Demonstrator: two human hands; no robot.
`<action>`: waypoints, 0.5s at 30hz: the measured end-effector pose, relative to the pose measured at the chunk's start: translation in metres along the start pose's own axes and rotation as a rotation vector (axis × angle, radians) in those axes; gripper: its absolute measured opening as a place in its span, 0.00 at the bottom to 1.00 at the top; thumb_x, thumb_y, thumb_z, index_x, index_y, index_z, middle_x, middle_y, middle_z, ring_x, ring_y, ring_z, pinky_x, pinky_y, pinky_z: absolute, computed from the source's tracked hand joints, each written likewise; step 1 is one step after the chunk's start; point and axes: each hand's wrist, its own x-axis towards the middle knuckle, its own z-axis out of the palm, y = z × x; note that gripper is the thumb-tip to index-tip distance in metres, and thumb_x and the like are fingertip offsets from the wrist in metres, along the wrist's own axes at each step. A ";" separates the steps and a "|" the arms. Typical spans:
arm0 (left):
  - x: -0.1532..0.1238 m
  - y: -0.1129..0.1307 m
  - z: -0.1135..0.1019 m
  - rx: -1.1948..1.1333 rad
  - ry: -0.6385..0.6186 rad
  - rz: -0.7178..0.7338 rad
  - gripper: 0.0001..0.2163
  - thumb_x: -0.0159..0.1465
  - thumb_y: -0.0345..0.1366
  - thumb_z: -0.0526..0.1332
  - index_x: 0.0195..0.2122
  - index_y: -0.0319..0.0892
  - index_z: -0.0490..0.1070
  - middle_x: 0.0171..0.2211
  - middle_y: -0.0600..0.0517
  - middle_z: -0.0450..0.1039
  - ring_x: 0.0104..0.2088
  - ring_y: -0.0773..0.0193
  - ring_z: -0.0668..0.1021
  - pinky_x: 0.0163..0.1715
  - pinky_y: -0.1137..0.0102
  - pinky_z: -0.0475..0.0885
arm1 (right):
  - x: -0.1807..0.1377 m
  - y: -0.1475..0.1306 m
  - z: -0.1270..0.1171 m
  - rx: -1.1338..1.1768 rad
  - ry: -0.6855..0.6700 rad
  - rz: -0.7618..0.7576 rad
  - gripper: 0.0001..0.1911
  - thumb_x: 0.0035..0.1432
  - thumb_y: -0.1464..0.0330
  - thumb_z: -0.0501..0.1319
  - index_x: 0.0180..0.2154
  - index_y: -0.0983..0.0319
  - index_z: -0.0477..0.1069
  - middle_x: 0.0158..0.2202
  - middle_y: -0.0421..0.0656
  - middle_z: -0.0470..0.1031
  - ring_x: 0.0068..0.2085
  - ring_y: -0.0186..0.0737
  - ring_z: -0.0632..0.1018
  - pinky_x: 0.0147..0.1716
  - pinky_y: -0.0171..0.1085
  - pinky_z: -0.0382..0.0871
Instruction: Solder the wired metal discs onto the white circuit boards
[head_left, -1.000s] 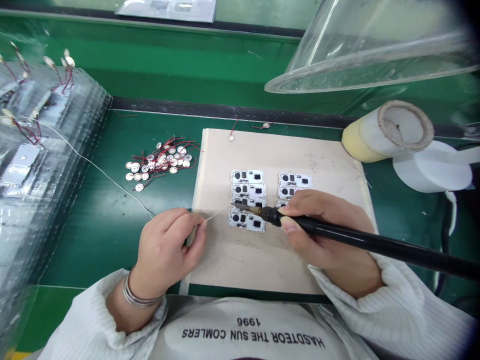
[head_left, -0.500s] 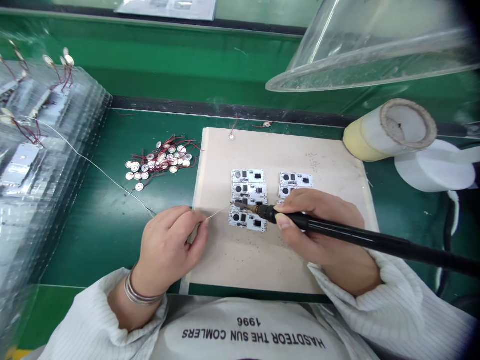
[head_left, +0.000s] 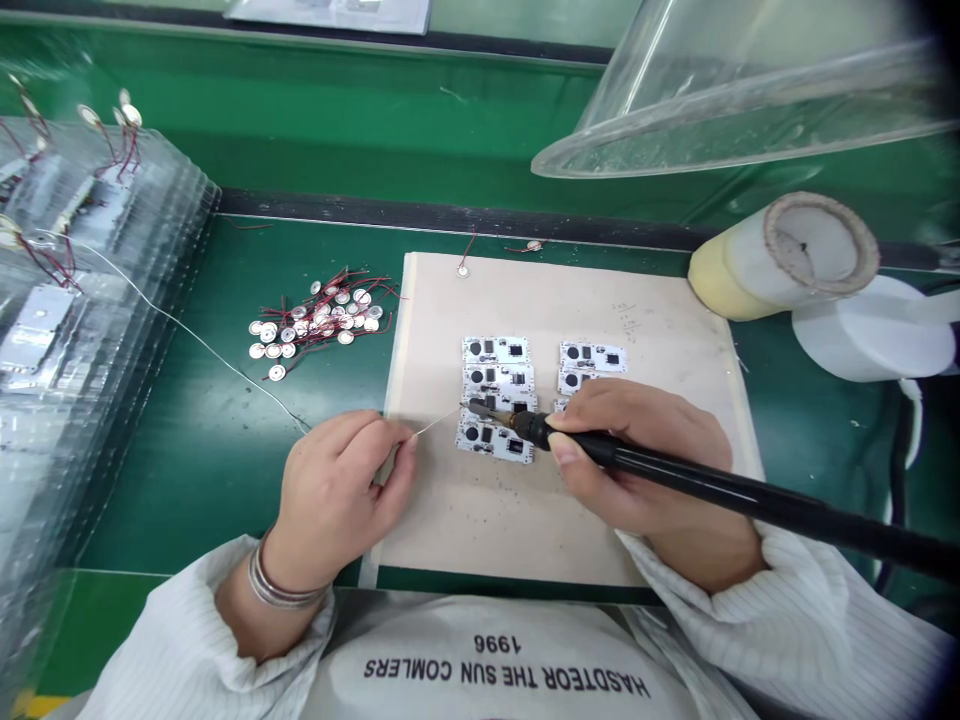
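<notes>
My right hand [head_left: 645, 465] grips a black soldering iron [head_left: 712, 487] like a pen; its tip touches a small white circuit board [head_left: 493, 440] in the left column of boards. My left hand [head_left: 337, 490] pinches a thin solder wire [head_left: 225, 365], whose end reaches the same spot by the iron's tip. Several white circuit boards [head_left: 496, 375] lie in two columns on a beige work mat [head_left: 525, 520]; my right hand covers part of the right column [head_left: 591, 357].
A pile of small metal discs with red leads [head_left: 319, 320] lies on the green bench left of the mat. Stacked clear trays [head_left: 67, 330] fill the left side. A clear fume hood [head_left: 735, 100] hangs at upper right above a tape roll [head_left: 780, 255].
The iron's tip and the solder wire stay on the same board; both hands have barely shifted. The view has drifted slightly.
</notes>
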 end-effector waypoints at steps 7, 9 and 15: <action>-0.003 0.000 -0.004 -0.049 0.044 0.019 0.04 0.65 0.30 0.59 0.32 0.41 0.70 0.22 0.54 0.67 0.23 0.66 0.69 0.23 0.70 0.64 | 0.003 -0.001 -0.010 0.035 0.026 0.015 0.09 0.54 0.75 0.64 0.37 0.58 0.70 0.25 0.39 0.75 0.25 0.35 0.77 0.25 0.34 0.75; -0.004 0.001 -0.008 -0.062 0.055 0.062 0.04 0.65 0.29 0.59 0.33 0.41 0.70 0.23 0.53 0.69 0.23 0.66 0.70 0.24 0.71 0.65 | 0.003 -0.002 -0.007 0.010 0.015 -0.041 0.10 0.55 0.75 0.63 0.40 0.59 0.71 0.27 0.40 0.75 0.27 0.35 0.77 0.28 0.34 0.74; 0.007 0.009 -0.016 0.002 0.144 0.258 0.04 0.68 0.29 0.57 0.35 0.41 0.71 0.26 0.52 0.73 0.24 0.66 0.74 0.26 0.72 0.68 | -0.004 -0.005 0.013 -0.286 -0.124 -0.232 0.11 0.64 0.71 0.58 0.46 0.54 0.73 0.35 0.41 0.71 0.34 0.36 0.71 0.30 0.34 0.65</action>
